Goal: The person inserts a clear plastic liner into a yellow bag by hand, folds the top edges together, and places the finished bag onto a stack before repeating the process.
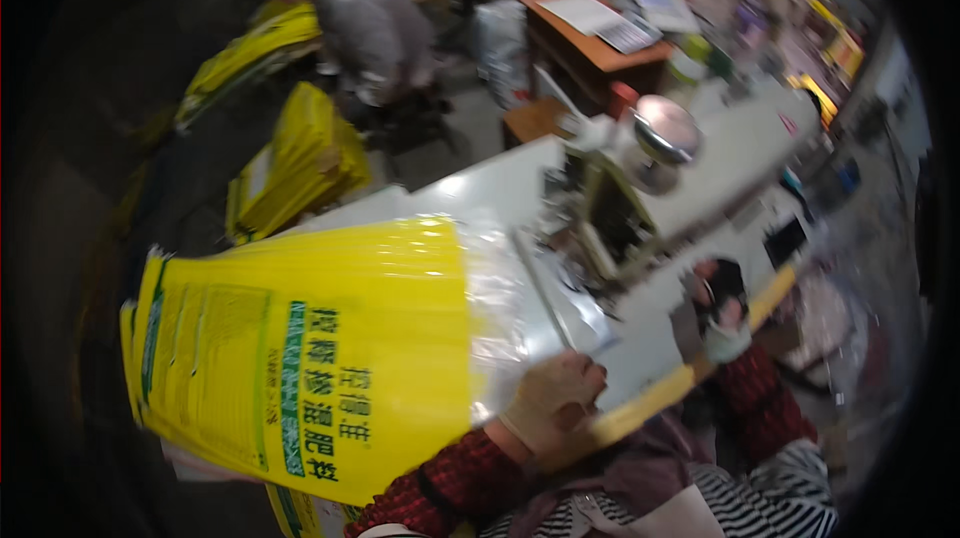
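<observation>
Where yellow bags [400,348] end in clear film [495,303], left hand [552,393] curls partway, hold unclear; right hand [728,302] blurred, opening and hold unreadable; bare tabletop [638,363] between.

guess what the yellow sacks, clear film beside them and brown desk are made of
Yellow sacks: likely plastic, glossy, with bright highlights along one edge. Clear film: probably thin plastic, shiny, see-through and crinkled. Brown desk: perhaps wood or laminate, smooth-looking, evenly orange-brown.

Dark-red, black-patterned fabric left sleeve [455,478] behind left hand [555,393]; matching right sleeve [765,403] behind right hand [720,303]. Black-and-white striped fabric top [795,493], dull mauve cloth garment [640,466], both nearer body than hands.
</observation>
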`<action>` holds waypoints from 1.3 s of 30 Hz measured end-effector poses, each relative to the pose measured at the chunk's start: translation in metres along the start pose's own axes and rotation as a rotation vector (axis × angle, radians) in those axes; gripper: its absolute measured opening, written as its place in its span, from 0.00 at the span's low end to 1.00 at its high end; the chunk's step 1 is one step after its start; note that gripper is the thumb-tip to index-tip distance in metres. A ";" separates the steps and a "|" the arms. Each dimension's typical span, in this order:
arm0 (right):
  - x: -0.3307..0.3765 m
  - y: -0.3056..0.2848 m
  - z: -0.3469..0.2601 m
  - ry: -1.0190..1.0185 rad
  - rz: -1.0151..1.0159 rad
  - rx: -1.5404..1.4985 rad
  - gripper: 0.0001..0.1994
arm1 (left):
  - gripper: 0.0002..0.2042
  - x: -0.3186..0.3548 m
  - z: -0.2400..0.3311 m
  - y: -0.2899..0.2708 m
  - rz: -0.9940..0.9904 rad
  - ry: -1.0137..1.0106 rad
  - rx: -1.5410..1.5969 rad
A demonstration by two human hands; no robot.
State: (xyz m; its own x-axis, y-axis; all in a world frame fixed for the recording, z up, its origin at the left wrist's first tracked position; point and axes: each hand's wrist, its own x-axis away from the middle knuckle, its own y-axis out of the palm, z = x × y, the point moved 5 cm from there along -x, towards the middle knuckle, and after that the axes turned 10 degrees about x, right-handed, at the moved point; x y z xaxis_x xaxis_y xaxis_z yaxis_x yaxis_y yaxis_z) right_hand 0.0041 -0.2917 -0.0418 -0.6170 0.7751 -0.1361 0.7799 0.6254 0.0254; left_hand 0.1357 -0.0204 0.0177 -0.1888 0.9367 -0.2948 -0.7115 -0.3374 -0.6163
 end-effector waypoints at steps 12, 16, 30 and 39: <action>-0.036 0.007 -0.016 -0.558 -0.044 1.038 0.14 | 0.15 -0.105 0.000 0.076 -0.010 0.181 -0.180; -0.058 0.014 0.005 -0.464 -0.159 1.041 0.12 | 0.19 -0.141 -0.030 0.098 0.020 -0.065 -0.241; -0.050 0.021 0.005 -0.718 -0.398 1.352 0.09 | 0.14 -0.150 -0.062 0.121 0.058 -0.250 -0.033; -0.040 0.001 0.029 -0.108 -0.132 0.427 0.07 | 0.12 -0.055 -0.014 -0.002 0.325 0.227 -0.075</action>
State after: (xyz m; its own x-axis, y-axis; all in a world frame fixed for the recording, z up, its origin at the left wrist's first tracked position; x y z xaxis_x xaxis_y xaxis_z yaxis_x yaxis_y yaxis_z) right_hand 0.0322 -0.3249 -0.0653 -0.7175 0.6630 -0.2136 0.6824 0.6076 -0.4063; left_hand 0.1572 -0.0727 0.0252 -0.2354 0.7383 -0.6321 -0.5861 -0.6266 -0.5137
